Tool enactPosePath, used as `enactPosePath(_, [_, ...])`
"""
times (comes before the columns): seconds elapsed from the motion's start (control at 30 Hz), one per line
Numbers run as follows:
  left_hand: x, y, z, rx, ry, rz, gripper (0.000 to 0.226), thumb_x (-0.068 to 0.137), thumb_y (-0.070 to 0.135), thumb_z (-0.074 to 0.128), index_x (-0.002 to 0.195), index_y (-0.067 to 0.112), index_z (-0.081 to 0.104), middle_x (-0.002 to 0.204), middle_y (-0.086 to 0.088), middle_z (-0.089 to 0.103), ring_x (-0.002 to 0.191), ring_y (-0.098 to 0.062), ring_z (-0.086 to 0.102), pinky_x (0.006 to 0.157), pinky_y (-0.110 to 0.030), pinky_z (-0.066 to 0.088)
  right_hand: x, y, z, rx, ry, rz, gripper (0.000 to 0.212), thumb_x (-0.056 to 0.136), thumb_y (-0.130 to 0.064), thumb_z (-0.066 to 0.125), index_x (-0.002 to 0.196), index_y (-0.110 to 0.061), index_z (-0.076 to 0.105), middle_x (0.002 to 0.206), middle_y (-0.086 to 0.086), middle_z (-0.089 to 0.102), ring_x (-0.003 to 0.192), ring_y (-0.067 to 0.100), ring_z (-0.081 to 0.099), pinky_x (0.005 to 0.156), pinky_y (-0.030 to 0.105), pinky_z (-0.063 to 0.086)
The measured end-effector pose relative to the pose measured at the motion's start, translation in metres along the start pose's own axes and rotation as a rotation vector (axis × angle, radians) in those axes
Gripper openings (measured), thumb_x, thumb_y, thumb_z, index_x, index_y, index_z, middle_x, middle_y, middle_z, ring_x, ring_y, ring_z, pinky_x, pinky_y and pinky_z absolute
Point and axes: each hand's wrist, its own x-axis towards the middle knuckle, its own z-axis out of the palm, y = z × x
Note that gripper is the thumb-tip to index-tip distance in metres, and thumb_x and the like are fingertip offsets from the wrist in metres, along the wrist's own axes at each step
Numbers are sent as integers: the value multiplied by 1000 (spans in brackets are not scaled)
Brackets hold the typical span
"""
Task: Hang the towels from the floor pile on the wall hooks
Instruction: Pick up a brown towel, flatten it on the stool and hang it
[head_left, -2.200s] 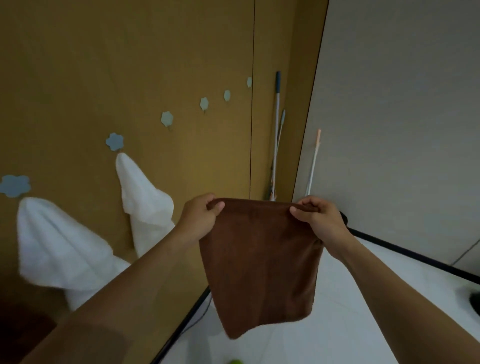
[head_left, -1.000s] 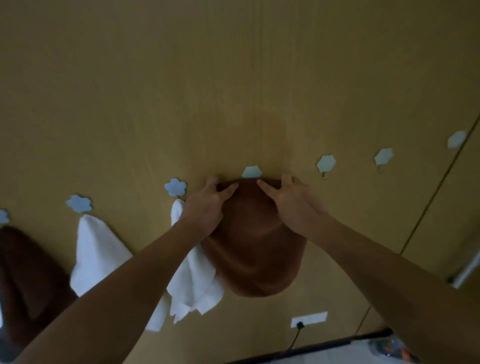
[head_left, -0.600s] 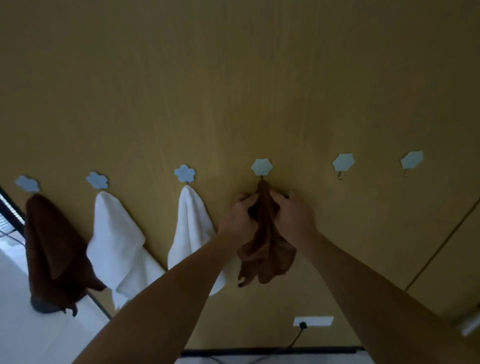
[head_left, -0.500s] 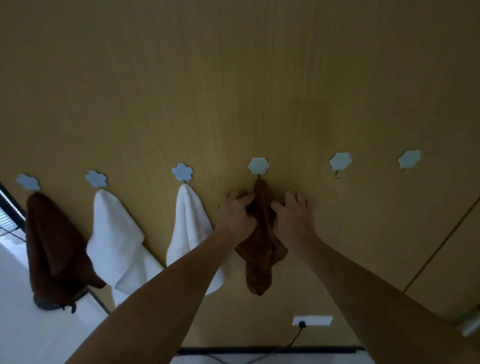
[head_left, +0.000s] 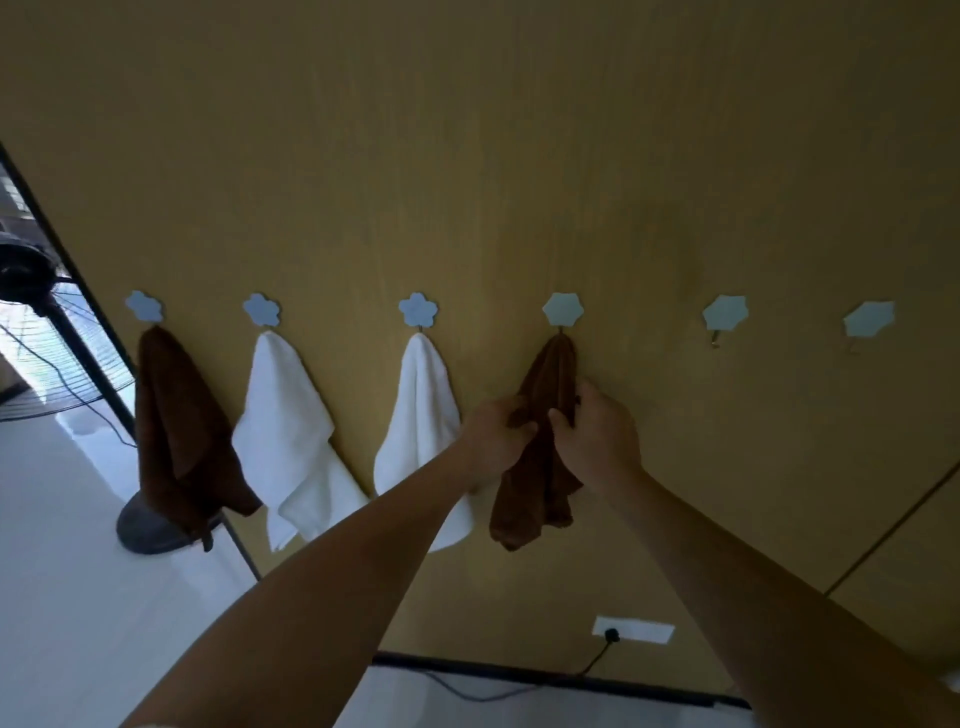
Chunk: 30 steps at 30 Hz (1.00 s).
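Towels hang in a row along a tan wooden wall, seen from the one head-worn view. A brown towel hangs from the fourth hook, counting from the wall's left edge. The left hand pinches a fold on the cloth's left side; the right hand curls its fingers round the right side. Both hands sit at mid-height on the towel, close to the wall.

To the left, another brown towel fills the first hook, and two white towels fill the next two. Two empty hooks wait toward the wall's right edge.

The step in hand looks like settling this towel on its hook. Next, the hands likely need to let go gently, so the cloth does not slip off, then fetch another towel; the floor pile is out of view.

A standing fan stands at the wall's left end, and a plugged socket sits low on the wall. Nothing visible blocks the free hooks.
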Motion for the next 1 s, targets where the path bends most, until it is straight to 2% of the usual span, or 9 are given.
enactPosePath(0.07, [-9,-4,-19,60,59,10,34,100,22,56,131,12,61,127,-5,65,117,-21,60,88,-18,37,-6,-16,-2,-54,168,-84,40,93,-32,62,127,-12,56,106,6,66,99,27,62,82,39,51])
enactPosePath(0.17, [-28,-19,-55,91,179,48,28,97,15,57,123,11,68,124,-3,68,116,-19,61,84,-9,32,-22,-50,3,-121,241,-244,27,91,-29,63,111,-11,65,95,9,65,90,29,61,75,39,50])
enactPosePath(0.27, [-59,-40,-99,81,242,21,29,96,20,59,124,16,68,120,-2,70,110,-18,63,83,-13,36,-39,-89,25,-167,91,-245,29,92,-36,54,108,-14,65,95,7,64,95,28,59,76,36,47])
enactPosePath(0.33, [-83,-65,-129,103,267,11,31,96,25,61,126,18,67,122,-3,68,112,-19,63,89,-19,42,-50,-120,47,-195,-68,-268,40,94,-45,46,121,-20,60,110,3,64,108,26,59,85,35,46])
enactPosePath(0.4, [-111,-95,-162,149,292,-20,30,96,27,61,125,19,67,124,-1,67,113,-19,62,93,-25,44,-65,-156,70,-205,-189,-307,47,97,-43,50,138,-21,53,128,4,60,119,26,55,99,38,44])
enactPosePath(0.53, [-176,-159,-231,285,312,-105,29,96,30,59,123,23,67,124,-1,65,113,-20,60,92,-27,43,-102,-231,129,-192,-289,-399,49,95,-46,45,134,-18,57,124,5,60,121,32,53,100,40,43])
enactPosePath(0.7, [-271,-238,-310,336,378,-308,31,98,35,55,127,25,63,129,2,60,111,-18,59,94,-32,47,-153,-330,205,-151,-377,-506,53,93,-39,61,141,-20,52,126,9,60,116,31,55,98,41,45])
enactPosePath(0.83, [-347,-290,-364,352,422,-454,29,99,29,54,124,21,66,126,-2,63,109,-22,61,81,-24,44,-193,-410,260,-169,-491,-606,55,94,-46,57,144,-25,47,134,6,57,121,28,52,100,41,47])
enactPosePath(1.0, [-434,-350,-415,418,529,-647,39,98,40,57,134,25,58,138,-3,57,124,-24,53,103,-37,44,-236,-495,319,-139,-667,-764,56,97,-45,55,148,-23,43,143,7,50,130,30,46,106,41,42])
